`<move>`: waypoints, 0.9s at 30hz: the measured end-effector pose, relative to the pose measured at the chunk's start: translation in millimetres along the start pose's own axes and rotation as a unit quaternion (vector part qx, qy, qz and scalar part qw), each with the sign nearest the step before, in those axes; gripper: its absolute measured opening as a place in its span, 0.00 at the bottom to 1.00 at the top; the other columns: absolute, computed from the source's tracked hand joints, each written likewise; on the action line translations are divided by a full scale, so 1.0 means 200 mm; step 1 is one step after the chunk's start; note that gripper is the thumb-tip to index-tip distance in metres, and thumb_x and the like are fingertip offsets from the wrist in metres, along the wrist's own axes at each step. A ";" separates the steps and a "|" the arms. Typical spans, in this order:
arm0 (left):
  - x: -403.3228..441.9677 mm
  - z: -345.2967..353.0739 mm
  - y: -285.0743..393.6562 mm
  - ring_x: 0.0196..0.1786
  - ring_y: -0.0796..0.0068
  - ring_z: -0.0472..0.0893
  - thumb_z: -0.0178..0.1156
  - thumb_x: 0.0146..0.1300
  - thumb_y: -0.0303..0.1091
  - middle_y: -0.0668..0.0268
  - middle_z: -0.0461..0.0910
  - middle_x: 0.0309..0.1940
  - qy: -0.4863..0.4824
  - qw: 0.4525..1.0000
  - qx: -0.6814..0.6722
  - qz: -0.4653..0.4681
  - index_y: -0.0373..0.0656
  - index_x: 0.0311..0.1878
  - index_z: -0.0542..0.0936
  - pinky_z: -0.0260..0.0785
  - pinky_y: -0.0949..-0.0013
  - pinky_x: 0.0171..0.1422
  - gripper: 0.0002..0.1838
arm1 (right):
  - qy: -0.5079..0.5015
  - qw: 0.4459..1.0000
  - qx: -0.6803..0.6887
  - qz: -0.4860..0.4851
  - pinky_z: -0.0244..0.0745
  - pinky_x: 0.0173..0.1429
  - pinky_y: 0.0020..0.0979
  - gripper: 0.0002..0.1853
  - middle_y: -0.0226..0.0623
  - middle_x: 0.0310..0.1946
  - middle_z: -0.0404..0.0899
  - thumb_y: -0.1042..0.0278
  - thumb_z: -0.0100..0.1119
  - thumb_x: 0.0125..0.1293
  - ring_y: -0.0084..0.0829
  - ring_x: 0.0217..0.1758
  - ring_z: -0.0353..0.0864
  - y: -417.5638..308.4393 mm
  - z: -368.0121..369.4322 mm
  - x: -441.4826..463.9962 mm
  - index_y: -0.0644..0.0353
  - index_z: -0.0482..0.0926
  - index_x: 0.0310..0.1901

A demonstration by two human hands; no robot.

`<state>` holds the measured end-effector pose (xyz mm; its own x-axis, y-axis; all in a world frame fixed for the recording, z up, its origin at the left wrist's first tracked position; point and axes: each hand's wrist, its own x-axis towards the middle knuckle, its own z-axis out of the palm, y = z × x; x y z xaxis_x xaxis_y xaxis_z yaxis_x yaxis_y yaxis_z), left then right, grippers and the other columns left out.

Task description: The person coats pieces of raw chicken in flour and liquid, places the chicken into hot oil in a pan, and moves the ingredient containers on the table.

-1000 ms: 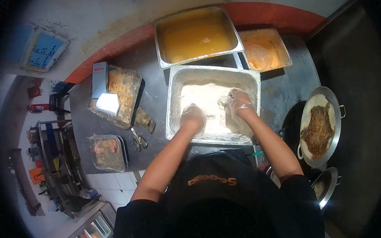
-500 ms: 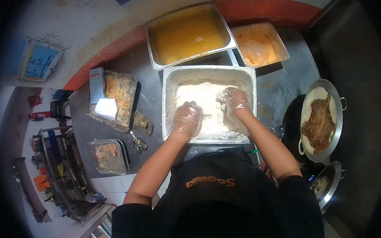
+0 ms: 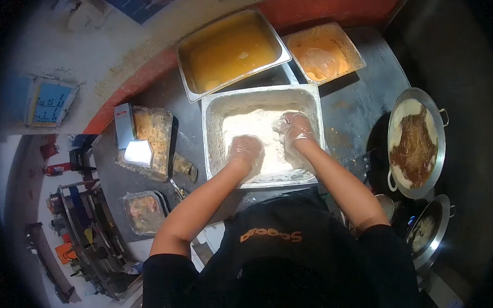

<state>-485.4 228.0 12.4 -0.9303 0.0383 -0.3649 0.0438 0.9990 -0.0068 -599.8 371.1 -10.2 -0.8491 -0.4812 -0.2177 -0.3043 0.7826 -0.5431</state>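
Two hands in clear plastic gloves are down in the floury white powder (image 3: 269, 156), which sits in a metal pan (image 3: 215, 133) on the worktop (image 3: 346, 108), right in front of the person. The pan's long axis runs side to side, so the powder is below and between both hands. Left hand (image 3: 245, 149) is on the left half, back up, a bit closer to the body; right hand (image 3: 297, 128) is on the right half, reaching slightly further, fingers bent inward. Some pale clumpy stuff (image 3: 280, 126) is just beside the right fingers, so that hand's the nearer one. Both forearms angle in from the elbows. Right fingers look partly curled, left ones are mostly hidden; honestly can't tell if either's gripping anything.
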 end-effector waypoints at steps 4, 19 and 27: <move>-0.01 0.01 -0.09 0.36 0.57 0.82 0.54 0.51 0.30 0.55 0.81 0.30 -0.042 0.999 0.013 -0.010 0.42 0.31 0.82 0.73 0.60 0.42 0.08 | -0.018 0.999 0.037 0.012 0.72 0.46 0.40 0.11 0.51 0.34 0.78 0.66 0.59 0.53 0.48 0.41 0.77 -0.03 -0.04 -0.01 0.59 0.79 0.38; 0.00 -0.01 -0.02 0.33 0.57 0.77 0.49 0.61 0.36 0.55 0.77 0.28 0.225 0.863 -0.407 -0.198 0.42 0.34 0.77 0.68 0.58 0.36 0.10 | 0.053 0.973 0.218 0.048 0.74 0.39 0.38 0.06 0.48 0.28 0.78 0.67 0.56 0.52 0.43 0.33 0.79 -0.11 -0.01 -0.07 0.59 0.78 0.29; 0.00 -0.05 0.04 0.30 0.61 0.79 0.48 0.62 0.37 0.55 0.77 0.25 0.230 0.788 -0.544 -0.173 0.39 0.31 0.77 0.72 0.60 0.35 0.13 | 0.084 0.985 0.137 0.064 0.73 0.40 0.40 0.10 0.45 0.27 0.78 0.62 0.57 0.53 0.40 0.36 0.79 -0.09 0.14 -0.06 0.60 0.78 0.28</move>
<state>-487.9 236.3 22.0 -0.8623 -0.4871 -0.1383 -0.3472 0.3699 0.8618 -571.3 351.1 -20.2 -0.9396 -0.2955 -0.1729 -0.0826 0.6856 -0.7233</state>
